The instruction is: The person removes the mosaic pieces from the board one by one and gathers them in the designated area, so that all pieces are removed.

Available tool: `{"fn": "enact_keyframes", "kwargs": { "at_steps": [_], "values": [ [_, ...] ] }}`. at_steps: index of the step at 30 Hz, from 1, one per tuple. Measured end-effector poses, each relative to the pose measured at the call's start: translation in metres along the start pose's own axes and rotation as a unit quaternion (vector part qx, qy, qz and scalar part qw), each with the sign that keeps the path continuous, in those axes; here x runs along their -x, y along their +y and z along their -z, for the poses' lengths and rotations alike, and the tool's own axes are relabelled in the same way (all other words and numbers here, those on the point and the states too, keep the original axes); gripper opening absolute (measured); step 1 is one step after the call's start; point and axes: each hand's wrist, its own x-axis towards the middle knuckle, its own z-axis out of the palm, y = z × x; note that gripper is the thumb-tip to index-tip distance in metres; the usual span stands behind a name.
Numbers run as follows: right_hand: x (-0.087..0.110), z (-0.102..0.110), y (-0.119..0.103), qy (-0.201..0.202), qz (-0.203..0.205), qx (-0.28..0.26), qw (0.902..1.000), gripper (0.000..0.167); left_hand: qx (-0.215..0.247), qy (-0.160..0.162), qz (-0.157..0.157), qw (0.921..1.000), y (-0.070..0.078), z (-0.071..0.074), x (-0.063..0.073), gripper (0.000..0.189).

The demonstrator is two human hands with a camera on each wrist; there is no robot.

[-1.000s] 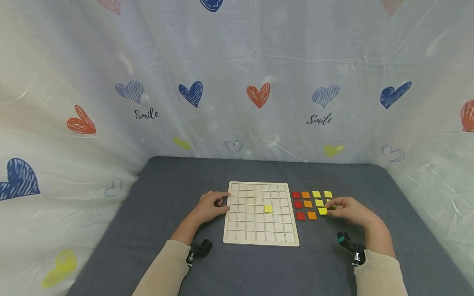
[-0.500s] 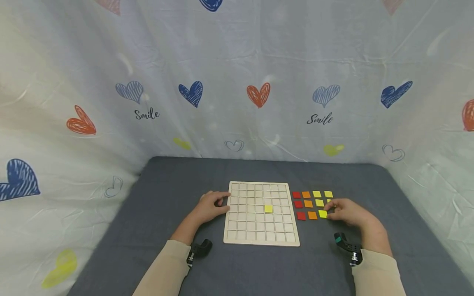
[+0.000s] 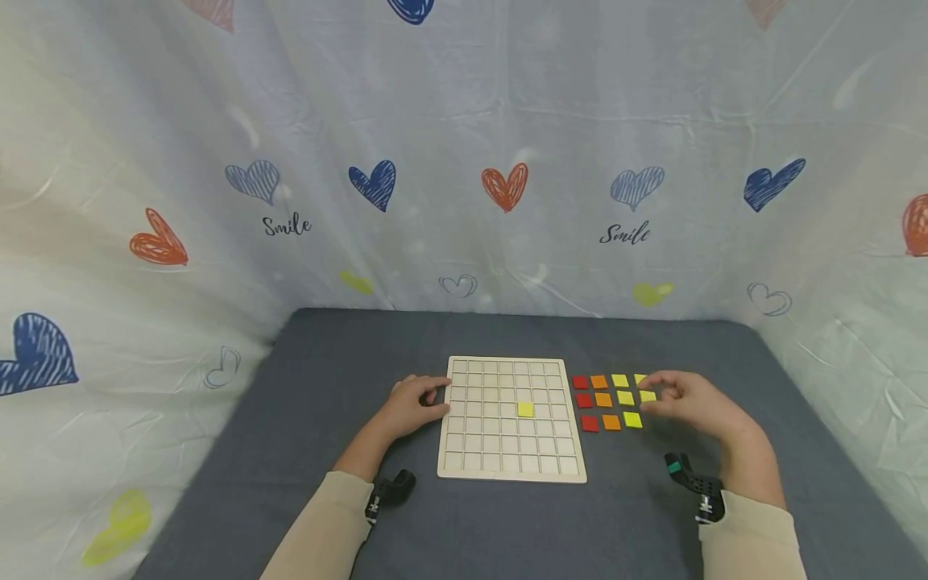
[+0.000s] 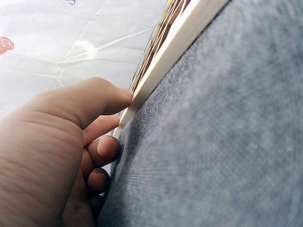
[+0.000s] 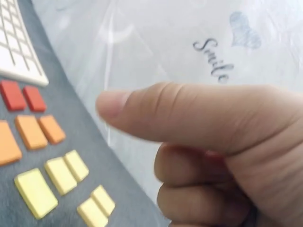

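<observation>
My left hand [image 3: 406,405] touches the left edge of a pale wooden grid board [image 3: 511,479] with thumb and index fingertips; its other fingers curl loosely below in the left wrist view. One yellow square tile [image 3: 525,409] lies in a cell right of the board's middle. My right hand [image 3: 689,401] hovers over the right side of the loose tiles, thumb and index finger apart with nothing between them. A yellow tile [image 5: 36,193] lies flat at the near end of its column, and two more yellow tiles at the far right are partly behind the fingers in the head view.
Right of the board stand a column of red tiles [image 3: 584,401] and a column of orange tiles [image 3: 603,399], beside the yellow ones. Everything lies on a dark grey cloth [image 3: 362,346]. A white curtain [image 3: 435,121] with printed hearts hangs behind and at both sides.
My right hand let go of the near yellow tile, which now lies squarely in its column, and moved up and slightly right. The left hand stays in place.
</observation>
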Motion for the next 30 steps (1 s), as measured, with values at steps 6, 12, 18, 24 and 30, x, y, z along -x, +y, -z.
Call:
{"fn": "enact_keyframes", "kwargs": {
  "at_steps": [6,12,18,24,30],
  "values": [
    [0.001,-0.003,-0.019,0.035,0.039,0.013,0.9985,0.047,-0.003,0.002,0.000,1.0000,-0.001,-0.001,0.000,0.043],
    [-0.002,-0.014,-0.036,0.054,0.077,-0.005,0.9956,0.042,0.002,0.004,0.002,1.0000,0.000,-0.002,0.000,0.043],
    [-0.010,-0.035,-0.053,0.034,0.089,-0.029,0.9950,0.042,0.002,0.006,0.004,1.0000,0.001,-0.002,0.000,0.044],
    [-0.018,-0.057,-0.065,-0.008,0.109,-0.053,0.9926,0.044,0.002,0.004,0.005,1.0000,0.001,-0.001,0.000,0.044],
    [-0.027,-0.080,-0.070,-0.025,0.127,-0.036,0.9909,0.044,0.005,0.004,0.000,1.0000,0.001,0.000,0.000,0.043]
  ]
}}
